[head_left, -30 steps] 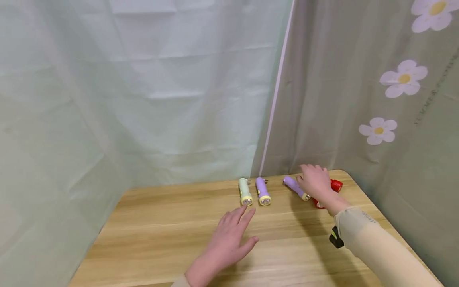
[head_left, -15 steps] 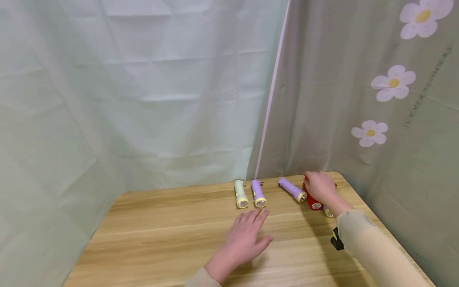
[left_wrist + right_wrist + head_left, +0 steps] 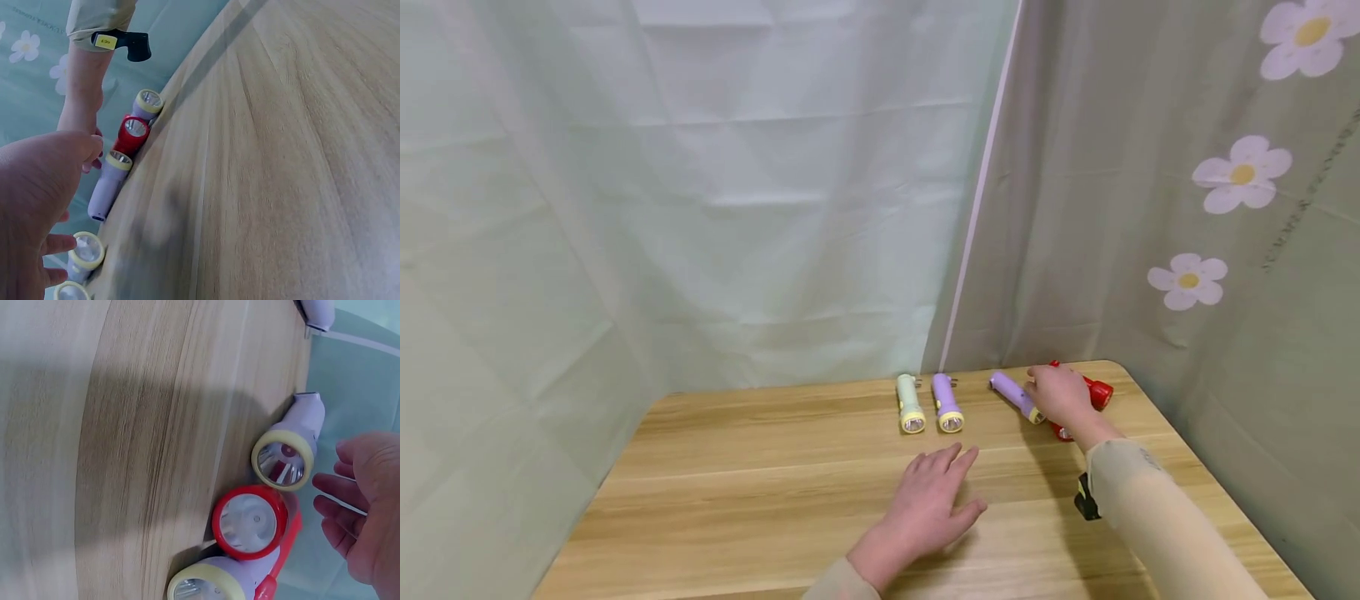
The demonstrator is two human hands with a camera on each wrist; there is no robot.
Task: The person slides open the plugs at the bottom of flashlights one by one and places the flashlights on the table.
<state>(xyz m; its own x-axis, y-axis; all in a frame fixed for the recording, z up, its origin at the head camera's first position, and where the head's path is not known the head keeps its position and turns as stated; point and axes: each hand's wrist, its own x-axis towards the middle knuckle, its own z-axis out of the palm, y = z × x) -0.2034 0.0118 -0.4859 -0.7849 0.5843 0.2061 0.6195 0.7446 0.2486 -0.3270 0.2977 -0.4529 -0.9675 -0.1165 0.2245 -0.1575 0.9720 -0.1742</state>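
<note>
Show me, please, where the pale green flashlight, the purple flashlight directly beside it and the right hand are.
Pale green flashlight (image 3: 909, 402): head view, on its barrel.
Purple flashlight (image 3: 947, 400): head view, on its barrel.
Right hand (image 3: 1062, 394): head view, on its back.

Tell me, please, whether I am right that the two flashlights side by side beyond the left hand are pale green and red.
No: the head view shows a pale green flashlight and a purple flashlight, not red, side by side beyond the left hand.
</note>
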